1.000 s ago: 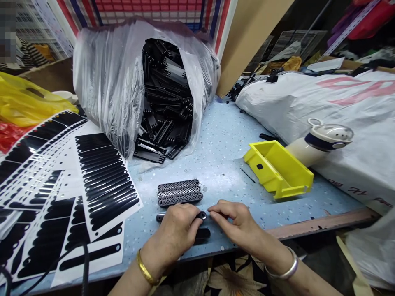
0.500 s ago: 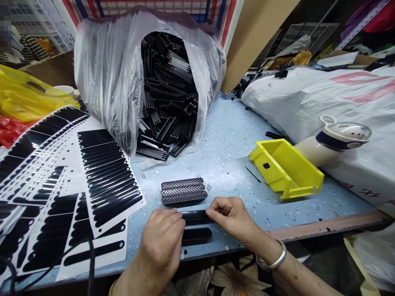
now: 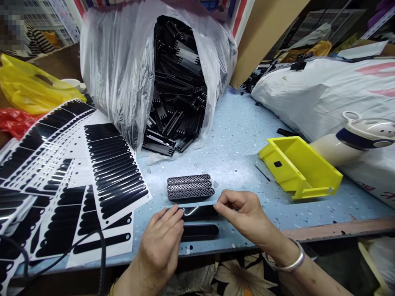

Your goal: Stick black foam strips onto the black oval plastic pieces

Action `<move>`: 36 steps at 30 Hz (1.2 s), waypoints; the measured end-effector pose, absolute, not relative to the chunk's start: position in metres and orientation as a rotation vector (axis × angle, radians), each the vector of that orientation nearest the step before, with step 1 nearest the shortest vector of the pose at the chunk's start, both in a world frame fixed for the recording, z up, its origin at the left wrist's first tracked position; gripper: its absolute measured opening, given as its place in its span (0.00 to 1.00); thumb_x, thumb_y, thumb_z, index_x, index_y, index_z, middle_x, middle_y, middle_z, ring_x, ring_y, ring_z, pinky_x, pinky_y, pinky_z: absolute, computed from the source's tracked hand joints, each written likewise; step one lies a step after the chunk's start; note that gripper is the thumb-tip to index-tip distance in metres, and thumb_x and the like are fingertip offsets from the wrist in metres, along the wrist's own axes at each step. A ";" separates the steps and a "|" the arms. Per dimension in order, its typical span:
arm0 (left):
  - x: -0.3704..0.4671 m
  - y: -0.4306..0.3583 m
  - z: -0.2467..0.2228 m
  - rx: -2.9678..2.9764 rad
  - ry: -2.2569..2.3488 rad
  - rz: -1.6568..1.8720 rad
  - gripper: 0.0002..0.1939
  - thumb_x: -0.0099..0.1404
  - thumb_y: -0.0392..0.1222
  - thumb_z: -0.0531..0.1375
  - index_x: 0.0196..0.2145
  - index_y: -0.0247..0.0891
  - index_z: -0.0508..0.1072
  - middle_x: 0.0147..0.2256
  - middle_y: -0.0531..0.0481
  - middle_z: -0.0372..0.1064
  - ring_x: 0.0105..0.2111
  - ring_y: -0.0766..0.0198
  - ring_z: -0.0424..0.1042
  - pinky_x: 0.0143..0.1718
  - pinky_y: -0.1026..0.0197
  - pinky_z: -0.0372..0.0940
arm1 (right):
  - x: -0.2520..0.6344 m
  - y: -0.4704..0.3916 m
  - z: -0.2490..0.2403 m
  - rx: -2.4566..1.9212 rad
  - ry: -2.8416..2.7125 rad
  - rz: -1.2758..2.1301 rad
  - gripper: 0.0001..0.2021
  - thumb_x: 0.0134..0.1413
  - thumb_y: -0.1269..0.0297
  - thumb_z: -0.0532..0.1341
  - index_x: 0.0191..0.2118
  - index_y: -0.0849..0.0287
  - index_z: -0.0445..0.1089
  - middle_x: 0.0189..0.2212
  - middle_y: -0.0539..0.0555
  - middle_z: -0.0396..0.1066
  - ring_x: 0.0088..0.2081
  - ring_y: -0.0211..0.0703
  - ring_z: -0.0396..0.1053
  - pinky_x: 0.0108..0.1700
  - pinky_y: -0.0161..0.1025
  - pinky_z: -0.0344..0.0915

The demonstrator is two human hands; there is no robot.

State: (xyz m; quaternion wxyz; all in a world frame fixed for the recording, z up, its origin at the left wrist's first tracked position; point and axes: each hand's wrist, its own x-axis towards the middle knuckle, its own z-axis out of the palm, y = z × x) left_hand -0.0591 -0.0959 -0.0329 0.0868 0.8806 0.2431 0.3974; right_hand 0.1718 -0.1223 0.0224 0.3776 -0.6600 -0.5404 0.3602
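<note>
A glossy black strip (image 3: 199, 211) lies lengthwise between my two hands near the table's front edge. My left hand (image 3: 165, 232) rests on its left end, fingers stretched and laid flat, covering that end. My right hand (image 3: 242, 213) pinches the strip's right end between thumb and fingertips. Just in front of it is a second black bar (image 3: 200, 232) with a rounded right end; its left end is hidden by my left hand. Behind the strip, three dark bars with a lattice pattern (image 3: 190, 187) lie side by side.
At the left, sheets of black rounded stickers (image 3: 119, 172) overlap. A clear plastic bag (image 3: 114, 70) full of black slotted pieces (image 3: 175, 92) stands behind. To the right are a yellow bin (image 3: 304, 168), a cream bottle (image 3: 331, 147) and a white sack (image 3: 290, 88). A black cable (image 3: 103, 250) crosses the front left.
The fingers of my left hand have straightened and flattened over the strip's left end. My right hand keeps its pinch on the right end. The camera view has shifted slightly.
</note>
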 end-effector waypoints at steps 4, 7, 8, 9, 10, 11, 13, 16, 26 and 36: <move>-0.059 -0.096 -0.033 2.628 0.735 1.182 0.13 0.65 0.25 0.55 0.44 0.33 0.73 0.43 0.39 0.79 0.49 0.52 0.76 0.48 0.52 0.73 | 0.176 -0.123 0.008 -1.745 -1.374 0.937 0.13 0.47 0.59 0.58 0.17 0.57 0.62 0.15 0.48 0.60 0.20 0.37 0.58 0.22 0.34 0.55; -0.059 -0.097 -0.033 2.620 0.747 1.186 0.13 0.65 0.25 0.55 0.44 0.34 0.73 0.43 0.40 0.79 0.49 0.53 0.76 0.48 0.52 0.73 | 0.177 -0.126 0.000 -1.766 -1.432 0.862 0.13 0.48 0.60 0.57 0.17 0.57 0.61 0.15 0.48 0.60 0.20 0.37 0.57 0.22 0.34 0.55; -0.059 -0.097 -0.033 2.615 0.748 1.190 0.13 0.65 0.25 0.55 0.44 0.33 0.73 0.43 0.40 0.79 0.49 0.53 0.76 0.48 0.52 0.73 | 0.177 -0.126 -0.001 -1.771 -1.459 0.831 0.13 0.48 0.61 0.57 0.17 0.57 0.60 0.15 0.48 0.60 0.20 0.36 0.57 0.22 0.34 0.54; -0.059 -0.097 -0.033 2.612 0.744 1.195 0.12 0.65 0.25 0.55 0.43 0.33 0.73 0.43 0.39 0.79 0.49 0.53 0.76 0.48 0.52 0.73 | 0.177 -0.127 -0.002 -1.777 -1.488 0.798 0.13 0.48 0.61 0.57 0.17 0.56 0.59 0.15 0.48 0.59 0.20 0.36 0.57 0.22 0.33 0.54; -0.059 -0.097 -0.033 2.611 0.740 1.196 0.12 0.65 0.25 0.55 0.43 0.32 0.73 0.43 0.39 0.79 0.49 0.53 0.76 0.48 0.52 0.72 | 0.176 -0.127 -0.003 -1.783 -1.519 0.761 0.14 0.48 0.62 0.57 0.17 0.56 0.58 0.14 0.47 0.59 0.19 0.36 0.57 0.22 0.33 0.53; -0.059 -0.097 -0.033 2.614 0.737 1.192 0.11 0.65 0.25 0.55 0.43 0.32 0.73 0.43 0.39 0.79 0.49 0.53 0.76 0.49 0.52 0.72 | 0.176 -0.127 -0.003 -1.787 -1.551 0.722 0.14 0.49 0.62 0.56 0.16 0.56 0.57 0.14 0.47 0.58 0.19 0.35 0.57 0.21 0.33 0.52; -0.059 -0.097 -0.033 2.623 0.733 1.181 0.11 0.65 0.25 0.55 0.42 0.31 0.74 0.43 0.39 0.79 0.49 0.53 0.76 0.49 0.53 0.72 | 0.176 -0.127 -0.005 -1.797 -1.616 0.638 0.14 0.49 0.63 0.55 0.17 0.56 0.55 0.14 0.47 0.57 0.18 0.35 0.56 0.22 0.33 0.51; -0.059 -0.097 -0.033 2.626 0.735 1.175 0.12 0.65 0.24 0.55 0.42 0.31 0.74 0.43 0.38 0.79 0.49 0.53 0.76 0.49 0.53 0.72 | 0.176 -0.128 -0.006 -1.813 -1.700 0.539 0.14 0.51 0.63 0.54 0.18 0.55 0.54 0.14 0.47 0.57 0.18 0.35 0.57 0.22 0.34 0.51; -0.060 -0.098 -0.036 2.613 0.742 1.153 0.13 0.65 0.24 0.54 0.43 0.32 0.73 0.43 0.39 0.79 0.50 0.53 0.75 0.49 0.52 0.71 | 0.177 -0.131 -0.004 -1.824 -1.749 0.521 0.14 0.54 0.63 0.53 0.20 0.54 0.51 0.15 0.46 0.56 0.18 0.35 0.55 0.22 0.34 0.52; -0.057 -0.099 -0.035 2.603 0.754 1.204 0.12 0.65 0.23 0.55 0.41 0.31 0.74 0.42 0.40 0.79 0.49 0.53 0.76 0.49 0.53 0.71 | 0.175 -0.133 -0.006 -1.711 -1.835 0.294 0.16 0.56 0.68 0.52 0.22 0.54 0.44 0.17 0.44 0.50 0.19 0.33 0.51 0.22 0.33 0.49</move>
